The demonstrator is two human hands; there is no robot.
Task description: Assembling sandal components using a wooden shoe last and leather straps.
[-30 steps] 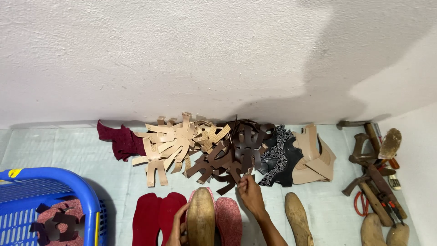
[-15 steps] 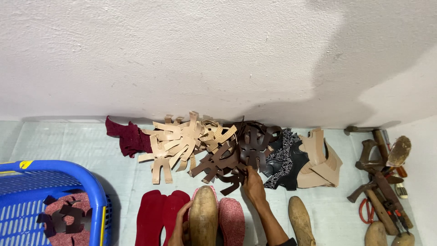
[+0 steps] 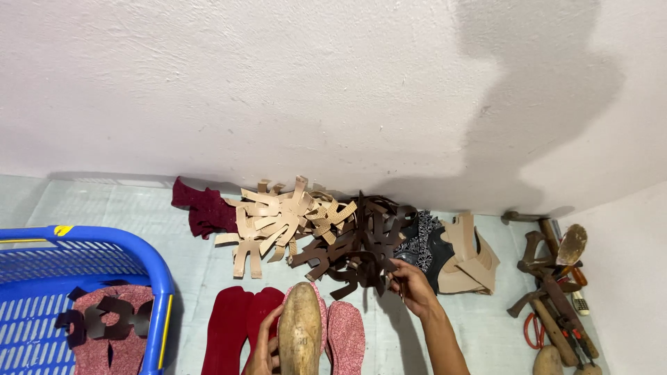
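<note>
Rough white plastered wall (image 3: 292, 83) fills the far side, grainy texture, small marks. A broad soft shadow (image 3: 542, 90) darkens its right part. A second white wall (image 3: 636, 278) closes in at the right, making a corner. Floor (image 3: 118, 208) is pale grey-green, smooth sheet-like surface, slightly glossy, meeting the wall along a shadowed line. Light is even, diffuse, from the near side.

Wooden last (image 3: 299, 335) upright; dark-brown leather cutouts (image 3: 358, 251) piled.
</note>
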